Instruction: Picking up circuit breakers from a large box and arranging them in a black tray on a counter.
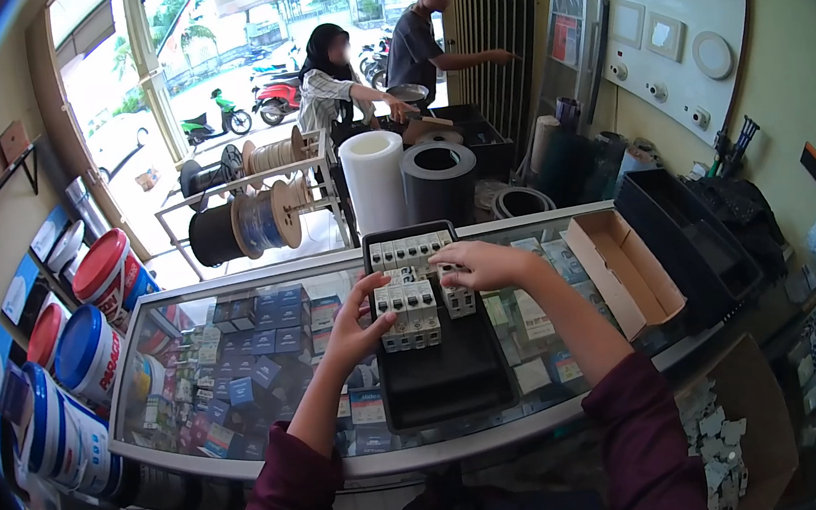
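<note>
A black plastic tray (447, 390) lies on the glass counter and holds rows of white miniature circuit breakers with black toggles. One row of breakers (411, 250) lines the tray's far end. Nearer me is a front block of circuit breakers (409, 317). My left hand (357, 323) is at the left end of that block, thumb and fingers spread, the thumb at its edge. At the right side of the tray, my right hand (488, 264) has its fingers over a separate small group of breakers (458, 300) and grips it; the fingers partly hide its top.
Boxed goods lie under the glass counter (300, 437). Right of the tray sit an open cardboard box (625, 275) and stacked black trays (686, 246). Beyond the counter are large rolls (375, 183), cable spools (260, 219) and two people. Paint buckets (90, 348) stand left.
</note>
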`<state>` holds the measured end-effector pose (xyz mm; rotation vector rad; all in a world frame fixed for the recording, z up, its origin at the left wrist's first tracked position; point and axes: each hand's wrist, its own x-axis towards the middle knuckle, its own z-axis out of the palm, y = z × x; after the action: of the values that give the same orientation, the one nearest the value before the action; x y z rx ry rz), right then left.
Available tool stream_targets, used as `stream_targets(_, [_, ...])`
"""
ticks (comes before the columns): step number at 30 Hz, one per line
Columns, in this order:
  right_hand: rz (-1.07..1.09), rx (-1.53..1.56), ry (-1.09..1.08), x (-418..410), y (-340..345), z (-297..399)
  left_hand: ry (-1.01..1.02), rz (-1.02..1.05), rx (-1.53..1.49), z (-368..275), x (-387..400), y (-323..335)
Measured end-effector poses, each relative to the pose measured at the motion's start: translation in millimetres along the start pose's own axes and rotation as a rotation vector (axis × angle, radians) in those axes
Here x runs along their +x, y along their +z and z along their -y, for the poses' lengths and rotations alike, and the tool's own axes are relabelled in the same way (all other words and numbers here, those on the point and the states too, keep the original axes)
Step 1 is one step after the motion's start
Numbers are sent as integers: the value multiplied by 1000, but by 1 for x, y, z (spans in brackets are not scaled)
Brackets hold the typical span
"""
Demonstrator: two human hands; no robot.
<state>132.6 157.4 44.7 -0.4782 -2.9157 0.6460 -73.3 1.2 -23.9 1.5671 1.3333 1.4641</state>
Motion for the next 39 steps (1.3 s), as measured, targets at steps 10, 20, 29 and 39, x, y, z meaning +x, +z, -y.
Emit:
stream_targets(10, [-279, -300, 1, -29, 26, 36, 14, 43, 62, 9, -1, -4])
stream_targets(20, [-324, -622, 12, -15, 46, 45, 20, 20, 0, 1, -3, -1])
stream_targets(29, [-295, -827, -68, -5, 51, 41, 8, 56, 15, -3, -3, -1])
stream_targets(39, [-201, -892, 17, -4, 53, 48, 4, 64, 46, 7, -2, -2])
